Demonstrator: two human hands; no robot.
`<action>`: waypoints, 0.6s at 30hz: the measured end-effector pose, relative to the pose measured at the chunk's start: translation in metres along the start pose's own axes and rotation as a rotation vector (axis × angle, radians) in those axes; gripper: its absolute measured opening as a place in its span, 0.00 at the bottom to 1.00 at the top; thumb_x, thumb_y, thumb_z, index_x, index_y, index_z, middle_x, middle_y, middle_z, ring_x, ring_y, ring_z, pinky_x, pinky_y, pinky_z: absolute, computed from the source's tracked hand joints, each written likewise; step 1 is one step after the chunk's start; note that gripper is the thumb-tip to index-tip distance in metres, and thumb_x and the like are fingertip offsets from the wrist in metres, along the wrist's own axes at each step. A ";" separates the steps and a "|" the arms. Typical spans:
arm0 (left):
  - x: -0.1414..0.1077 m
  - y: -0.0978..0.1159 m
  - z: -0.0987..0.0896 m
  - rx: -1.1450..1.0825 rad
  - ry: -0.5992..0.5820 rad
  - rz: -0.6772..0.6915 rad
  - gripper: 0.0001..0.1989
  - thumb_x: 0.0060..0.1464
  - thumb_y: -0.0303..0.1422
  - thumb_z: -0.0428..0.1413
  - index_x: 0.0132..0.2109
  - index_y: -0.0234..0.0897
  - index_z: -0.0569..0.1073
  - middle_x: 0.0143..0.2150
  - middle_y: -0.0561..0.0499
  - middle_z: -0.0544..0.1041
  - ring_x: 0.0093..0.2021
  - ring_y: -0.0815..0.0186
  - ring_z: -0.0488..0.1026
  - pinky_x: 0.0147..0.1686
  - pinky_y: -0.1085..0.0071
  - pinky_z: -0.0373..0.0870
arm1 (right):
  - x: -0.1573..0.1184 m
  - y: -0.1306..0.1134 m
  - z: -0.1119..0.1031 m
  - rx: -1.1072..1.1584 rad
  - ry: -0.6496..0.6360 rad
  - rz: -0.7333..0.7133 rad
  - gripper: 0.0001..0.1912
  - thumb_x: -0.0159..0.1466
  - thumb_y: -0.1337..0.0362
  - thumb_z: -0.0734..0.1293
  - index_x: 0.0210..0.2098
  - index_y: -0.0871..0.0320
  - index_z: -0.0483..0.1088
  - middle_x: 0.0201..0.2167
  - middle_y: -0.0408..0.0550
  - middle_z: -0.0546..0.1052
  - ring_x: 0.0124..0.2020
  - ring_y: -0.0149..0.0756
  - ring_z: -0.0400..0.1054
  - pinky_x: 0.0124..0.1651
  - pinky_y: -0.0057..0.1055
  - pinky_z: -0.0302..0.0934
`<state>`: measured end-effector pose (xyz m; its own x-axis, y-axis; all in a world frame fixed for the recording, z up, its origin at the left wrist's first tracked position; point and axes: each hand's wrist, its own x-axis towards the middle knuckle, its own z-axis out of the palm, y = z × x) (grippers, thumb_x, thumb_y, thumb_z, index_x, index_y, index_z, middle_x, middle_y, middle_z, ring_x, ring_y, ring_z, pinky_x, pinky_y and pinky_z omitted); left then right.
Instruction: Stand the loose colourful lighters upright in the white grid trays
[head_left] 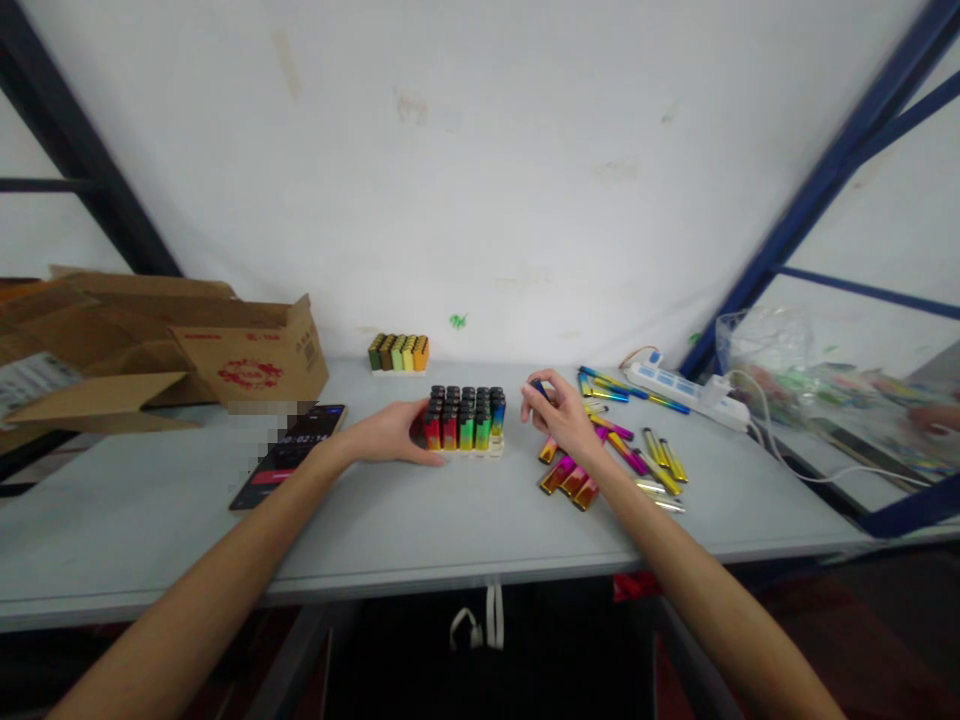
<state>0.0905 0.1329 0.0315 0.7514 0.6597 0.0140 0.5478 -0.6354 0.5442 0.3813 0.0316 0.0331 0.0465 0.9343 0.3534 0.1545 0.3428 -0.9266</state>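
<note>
Rows of upright lighters [466, 430] with black tops and red, yellow, green and blue bodies stand in a white tray [487, 453]. My left hand [397, 432] curves around the tray's left end, thumb in front and fingers behind. To the right of the tray, my right hand [561, 410] is closed on a single lighter [538, 386], whose dark end shows above the fingers; the rest is hidden. Beneath and beside that hand lies a loose pile of shiny lighters [576, 480] in pink, orange and gold.
Behind stands a second block of lighters [399, 353]. Blue and yellow lighters [660, 402] lie near a white power strip [686, 390] with a cable. At left are a phone [289, 455] and open cardboard boxes [251, 350]. A plastic bag [765, 350] sits beyond the blue frame.
</note>
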 end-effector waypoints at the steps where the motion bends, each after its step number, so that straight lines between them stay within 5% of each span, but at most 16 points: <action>1: 0.000 0.000 0.000 -0.001 -0.003 0.002 0.41 0.39 0.56 0.68 0.56 0.37 0.73 0.52 0.45 0.81 0.51 0.49 0.78 0.49 0.62 0.74 | 0.000 0.001 0.001 -0.041 0.023 -0.009 0.22 0.64 0.40 0.67 0.40 0.52 0.65 0.20 0.36 0.70 0.17 0.26 0.54 0.20 0.24 0.48; 8: 0.000 0.000 -0.001 0.008 -0.017 0.017 0.41 0.41 0.56 0.67 0.57 0.36 0.71 0.53 0.44 0.81 0.51 0.50 0.78 0.49 0.62 0.74 | -0.006 -0.004 0.005 -0.370 0.129 -0.070 0.25 0.69 0.38 0.60 0.31 0.53 0.64 0.23 0.39 0.64 0.26 0.32 0.59 0.27 0.26 0.55; 18: 0.000 0.001 0.000 0.016 -0.002 0.019 0.41 0.40 0.56 0.68 0.55 0.36 0.72 0.53 0.45 0.81 0.50 0.50 0.78 0.49 0.63 0.74 | -0.011 -0.009 0.008 -0.558 0.257 -0.132 0.19 0.65 0.53 0.63 0.22 0.54 0.57 0.19 0.38 0.59 0.25 0.31 0.55 0.30 0.30 0.49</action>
<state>0.0909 0.1322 0.0324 0.7623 0.6468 0.0227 0.5391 -0.6541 0.5306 0.3712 0.0188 0.0361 0.2169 0.8102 0.5445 0.6638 0.2866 -0.6909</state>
